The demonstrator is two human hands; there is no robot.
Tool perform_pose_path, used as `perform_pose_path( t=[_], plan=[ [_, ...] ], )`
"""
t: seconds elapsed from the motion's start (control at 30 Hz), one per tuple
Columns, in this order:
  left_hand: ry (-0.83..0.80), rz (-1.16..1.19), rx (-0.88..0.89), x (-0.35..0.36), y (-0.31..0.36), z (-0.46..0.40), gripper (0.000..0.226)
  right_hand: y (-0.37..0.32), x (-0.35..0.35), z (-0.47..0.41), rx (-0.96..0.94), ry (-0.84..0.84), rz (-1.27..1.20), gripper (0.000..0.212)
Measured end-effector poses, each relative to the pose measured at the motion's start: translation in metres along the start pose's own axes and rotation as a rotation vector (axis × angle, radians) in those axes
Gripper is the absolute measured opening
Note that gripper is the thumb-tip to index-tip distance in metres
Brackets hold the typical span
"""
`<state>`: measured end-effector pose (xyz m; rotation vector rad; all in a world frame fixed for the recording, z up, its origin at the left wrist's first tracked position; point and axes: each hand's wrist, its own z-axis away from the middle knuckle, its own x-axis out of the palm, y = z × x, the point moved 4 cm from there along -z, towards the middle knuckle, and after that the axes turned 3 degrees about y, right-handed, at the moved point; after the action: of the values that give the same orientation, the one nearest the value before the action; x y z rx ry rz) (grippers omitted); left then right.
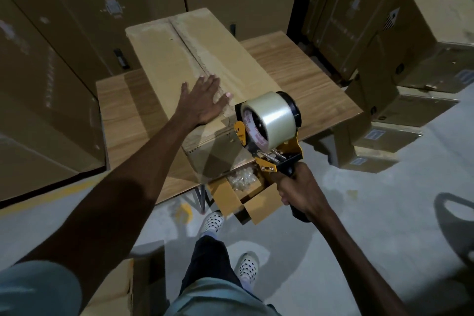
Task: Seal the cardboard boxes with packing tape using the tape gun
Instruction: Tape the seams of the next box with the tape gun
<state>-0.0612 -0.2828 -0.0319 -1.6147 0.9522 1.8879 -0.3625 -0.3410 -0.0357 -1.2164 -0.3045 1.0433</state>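
Hand flat on a box, tape gun held at its near end

The left hand lies flat with fingers straight on the long cardboard box, which lies on a wooden table. The right hand has its fingers curled around the handle of the tape gun, just beside the box's near end.

I'm in a warehouse or packing room: tall stacked cartons wall me in, more boxes pile right, on a bare concrete floor.
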Motion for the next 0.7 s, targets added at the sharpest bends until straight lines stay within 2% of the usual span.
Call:
perform_pose_path(
  t=[0.13, 0.37, 0.6, 0.7],
  plan=[
    [0.0, -0.013, -0.002, 0.0, -0.003, -0.001, 0.079, 0.013, -0.001, 0.005, 0.01, -0.015, -0.073, 0.012],
    [0.026, -0.007, 0.002, -0.002, 0.001, 0.002, 0.079, 0.07, -0.013, 0.024, 0.082, 0.042, 0.015, 0.021],
    [0.029, 0.003, -0.016, -0.002, 0.001, 0.003, 0.078, 0.069, -0.01, 0.012, -0.053, 0.121, 0.318, 0.038],
    [0.031, -0.007, -0.026, -0.001, 0.005, 0.003, 0.077, 0.06, 0.009, -0.001, -0.052, 0.099, 0.286, 0.037]
  ],
)
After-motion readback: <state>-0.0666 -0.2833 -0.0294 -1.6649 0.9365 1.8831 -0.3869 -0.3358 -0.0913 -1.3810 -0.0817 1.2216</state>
